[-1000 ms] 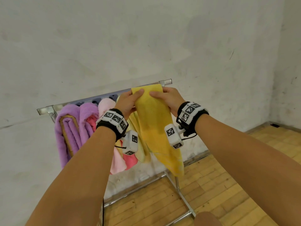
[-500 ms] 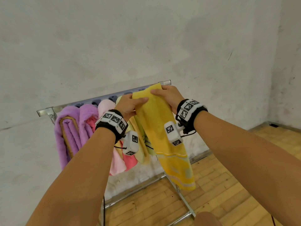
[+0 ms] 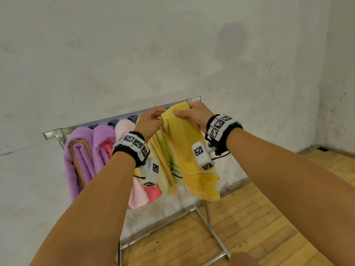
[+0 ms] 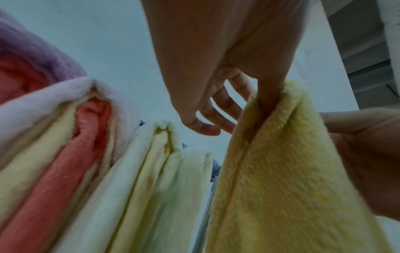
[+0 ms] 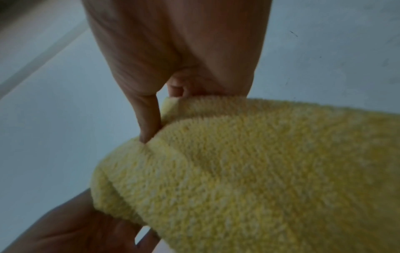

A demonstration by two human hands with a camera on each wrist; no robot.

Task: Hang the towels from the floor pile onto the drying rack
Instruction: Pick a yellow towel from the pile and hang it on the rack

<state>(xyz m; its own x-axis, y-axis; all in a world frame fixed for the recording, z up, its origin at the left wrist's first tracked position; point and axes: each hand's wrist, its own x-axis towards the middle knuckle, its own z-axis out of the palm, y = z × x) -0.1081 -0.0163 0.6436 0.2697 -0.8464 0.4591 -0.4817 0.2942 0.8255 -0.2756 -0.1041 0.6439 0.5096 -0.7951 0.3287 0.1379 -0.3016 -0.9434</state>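
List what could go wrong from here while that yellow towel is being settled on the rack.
1. The yellow towel sits right by the open right end of the rack bar; a nudge rightward could slide it off.
2. The left hand pinches only a fold and the right hand grips the top; an uneven release may let it slip down.
3. The neighbouring pale yellow towel hangs close, so the two could bunch together.

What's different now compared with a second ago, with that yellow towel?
The yellow towel has slid right along the drying rack, toward its end, carried by the left hand and right hand; its hanging end has swung right. Both hands still pinch its top fold. The purple towel stayed put.
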